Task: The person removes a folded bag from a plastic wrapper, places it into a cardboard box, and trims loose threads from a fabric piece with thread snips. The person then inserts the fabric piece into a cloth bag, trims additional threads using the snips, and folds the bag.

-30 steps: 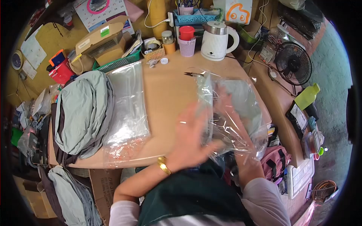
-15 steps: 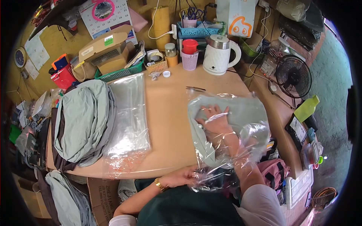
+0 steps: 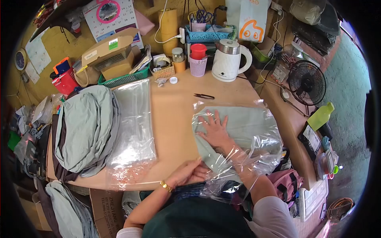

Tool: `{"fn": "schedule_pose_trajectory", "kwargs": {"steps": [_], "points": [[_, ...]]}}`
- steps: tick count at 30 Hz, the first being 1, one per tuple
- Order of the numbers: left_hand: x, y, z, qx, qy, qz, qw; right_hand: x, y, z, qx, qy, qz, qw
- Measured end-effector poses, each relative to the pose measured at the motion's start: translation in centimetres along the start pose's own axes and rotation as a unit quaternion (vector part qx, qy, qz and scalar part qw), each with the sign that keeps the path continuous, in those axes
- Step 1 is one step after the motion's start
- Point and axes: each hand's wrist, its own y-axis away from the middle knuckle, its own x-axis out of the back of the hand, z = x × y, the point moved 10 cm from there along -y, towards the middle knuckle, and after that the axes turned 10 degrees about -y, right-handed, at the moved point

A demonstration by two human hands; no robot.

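A folded pale grey-green cloth (image 3: 248,119) lies inside a clear plastic bag (image 3: 265,148) on the right part of the table. My right hand (image 3: 216,134) reaches into the bag through its near end, lying flat on the cloth with fingers spread. At the bag's near left edge, my left hand (image 3: 191,173), with a gold watch at the wrist, pinches the plastic. Just beyond the bag lies a small pair of dark thread snips (image 3: 204,96).
Clear bags (image 3: 133,119) lie flat at left beside a heap of grey-green cloth (image 3: 85,127). Along the back stand a white kettle (image 3: 225,63), a lilac cup (image 3: 197,66) and a green basket (image 3: 126,76). A black fan (image 3: 306,82) stands at right.
My right hand has shifted left and flattened, fingers spreading on the cloth. My left hand has moved up along the bag's edge. The bag has slid slightly nearer, baring the snips.
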Motion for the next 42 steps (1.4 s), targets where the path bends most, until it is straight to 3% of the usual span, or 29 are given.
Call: {"fn": "schedule_pose_trajectory", "kwargs": {"steps": [1,2,3,4,5,7,8,9,10,11,12,14,15,17,18,20,24,26,29,31,33,35,36,37,38,39,40,41,42], "points": [[-0.8,0.5,1.3,0.001,0.005,0.003,1.0,0.8,0.9,-2.4,0.08,0.005,0.048,0.996],[-1.6,1.3,2.0,0.041,-0.189,0.016,0.981,0.7,1.2,-3.2,0.082,0.004,0.043,0.996],[-1.7,1.8,2.1,0.08,-0.378,0.029,0.922,0.7,1.5,-5.3,0.127,-0.01,0.0,0.992],[-2.1,0.5,-0.4,0.027,-0.362,-0.032,0.931,0.5,1.6,-6.8,0.171,-0.023,-0.042,0.984],[-1.3,0.1,-3.2,0.027,-0.361,-0.03,0.932,0.6,1.1,-6.5,0.172,-0.024,-0.041,0.984],[-5.2,1.8,-3.0,-0.155,-0.502,-0.135,0.84,1.6,0.2,-5.1,0.12,-0.124,-0.026,0.985],[-3.0,2.1,-5.6,-0.004,-0.512,-0.168,0.842,1.6,0.7,-5.3,0.127,-0.073,-0.021,0.989],[-2.1,3.0,-5.6,-0.002,-0.512,-0.171,0.842,1.7,1.9,-6.1,0.123,-0.074,-0.021,0.989],[0.7,3.3,-4.7,0.033,-0.258,-0.07,0.963,1.4,3.5,-7.9,0.154,-0.065,-0.036,0.985],[3.4,4.0,-4.7,0.069,0.016,0.038,0.997,0.6,5.0,-9.5,0.182,-0.058,-0.049,0.98],[2.7,5.2,-2.0,0.002,0.134,0.052,0.99,-0.5,6.3,-10.1,0.178,-0.058,-0.049,0.981],[2.5,5.3,-2.7,0.006,0.072,0.089,0.993,-1.9,8.2,-12.1,0.238,-0.335,-0.102,0.906],[3.0,5.4,-3.2,0.009,0.009,0.129,0.992,-2.1,7.6,-11.3,0.238,-0.334,-0.102,0.906],[3.6,5.6,-4.2,0.017,0.057,0.14,0.988,-3.1,5.4,-7.0,0.171,-0.022,-0.101,0.98],[4.2,6.0,-3.7,-0.026,0.013,0.165,0.986,1.5,5.5,-5.5,0.152,0.034,0.065,0.986],[4.9,6.5,-3.3,-0.067,-0.033,0.187,0.979,4.8,3.6,-1.7,0.063,0.112,0.133,0.983],[5.0,7.2,-4.4,-0.003,-0.066,0.155,0.986,3.2,-0.6,0.8,0.066,0.004,0.047,0.997],[5.8,8.0,-4.3,0.005,-0.079,0.164,0.983,1.8,-2.1,0.7,0.092,-0.085,-0.054,0.991],[6.9,8.9,-3.3,0.005,-0.139,0.163,0.977,1.6,-2.0,-0.1,0.126,0.004,0.029,0.992],[7.4,9.8,0.8,-0.111,0.037,0.22,0.968,2.2,-1.6,-2.1,0.165,0.034,0.015,0.986],[10.5,8.2,-0.5,-0.082,0.117,0.262,0.955,1.8,-1.5,-3.3,0.202,0.061,0.002,0.978],[11.7,6.9,-0.4,-0.076,0.092,0.309,0.943,0.3,-2.5,-3.1,0.204,-0.047,-0.105,0.972],[11.8,7.1,1.0,-0.145,0.023,0.335,0.931,-0.3,-3.1,-2.5,0.207,-0.05,-0.107,0.971],[11.5,7.1,1.0,-0.144,0.025,0.339,0.929,1.0,-4.4,-1.0,0.165,-0.216,-0.021,0.962],[10.9,7.3,1.4,-0.155,0.038,0.336,0.928,1.8,-5.1,1.3,0.114,-0.375,0.064,0.918],[10.7,7.4,1.7,-0.165,0.049,0.332,0.927,1.9,-5.0,1.0,0.113,-0.378,0.06,0.917],[10.8,7.4,1.7,-0.16,0.049,0.336,0.927,1.7,-4.5,-1.0,0.146,-0.178,0.029,0.973],[11.3,7.6,1.3,-0.15,0.091,0.353,0.919,1.0,-3.9,-2.4,0.174,0.029,-0.005,0.984],[11.7,7.8,0.6,-0.141,0.136,0.37,0.908,1.3,-3.9,-2.6,0.176,0.023,-0.012,0.984]]}}
